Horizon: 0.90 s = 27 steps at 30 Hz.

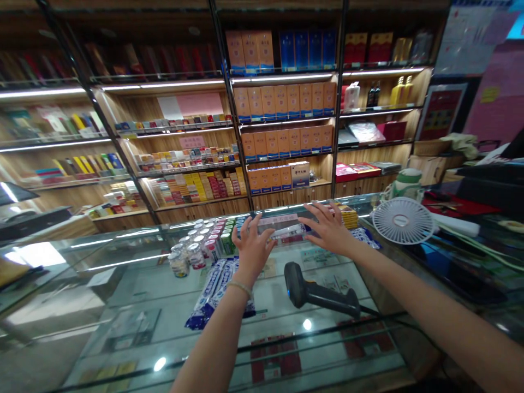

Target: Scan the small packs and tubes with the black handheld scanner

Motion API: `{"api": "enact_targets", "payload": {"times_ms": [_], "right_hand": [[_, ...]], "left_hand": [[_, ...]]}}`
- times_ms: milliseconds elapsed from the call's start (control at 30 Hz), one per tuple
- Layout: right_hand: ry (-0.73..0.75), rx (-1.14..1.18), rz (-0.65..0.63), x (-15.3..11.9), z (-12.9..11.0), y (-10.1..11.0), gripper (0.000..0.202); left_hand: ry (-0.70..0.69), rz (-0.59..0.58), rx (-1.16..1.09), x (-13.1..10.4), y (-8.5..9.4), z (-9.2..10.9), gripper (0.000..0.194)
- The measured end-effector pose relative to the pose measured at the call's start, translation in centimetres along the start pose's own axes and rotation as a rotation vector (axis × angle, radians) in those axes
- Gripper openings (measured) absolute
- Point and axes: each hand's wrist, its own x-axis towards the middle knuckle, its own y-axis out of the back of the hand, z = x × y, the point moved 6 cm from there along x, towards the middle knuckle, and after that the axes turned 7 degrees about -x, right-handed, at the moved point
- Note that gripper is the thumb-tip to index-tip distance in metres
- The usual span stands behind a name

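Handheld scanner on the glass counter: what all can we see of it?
The scanner looks like dark, mostly matt plastic: a bulky rounded head, a small blue light on its left side, and a straight handle ending in a flared base. It lies on the glass counter, head to the left, handle running right and slightly nearer the camera. A dark cable leaves the base. Neither the left hand nor the right hand touches it.

Just below my hands (pixel 252 248) lies a dark, smooth plastic barcode scanner (pixel 321 292) with a dull sheen on a glossy, clear glass countertop (pixel 164 305), with crinkled, shiny blue-and-white plastic-wrapped packets (pixel 213 289) beside my left wrist and grained wooden shelving (pixel 143 103) beyond my fingers.
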Motion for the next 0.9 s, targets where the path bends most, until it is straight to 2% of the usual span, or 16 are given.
{"api": "enact_targets", "payload": {"times_ms": [167, 367, 500, 667, 900], "right_hand": [[-0.019, 0.059, -0.085, -0.8, -2.2, 2.9, 0.054], [-0.029, 0.134, -0.219, -4.5, -6.0, 5.3, 0.068], [-0.061, 0.139, -0.290, -6.6, -7.7, 5.7, 0.073], [-0.129, 0.139, -0.333, -8.0, -8.7, 5.1, 0.075], [-0.187, 0.174, -0.324, -8.6, -9.5, 4.2, 0.049]], "left_hand": [[0.014, -0.005, -0.023, 0.0, 0.4, -0.2, 0.024], [0.025, 0.012, -0.029, -0.2, 0.3, -0.4, 0.025], [0.030, 0.012, -0.035, -0.2, 0.1, -0.5, 0.024], [0.038, 0.009, -0.038, -0.2, 0.0, -0.6, 0.024], [0.038, 0.011, -0.036, -0.2, -0.3, -0.8, 0.026]]}}
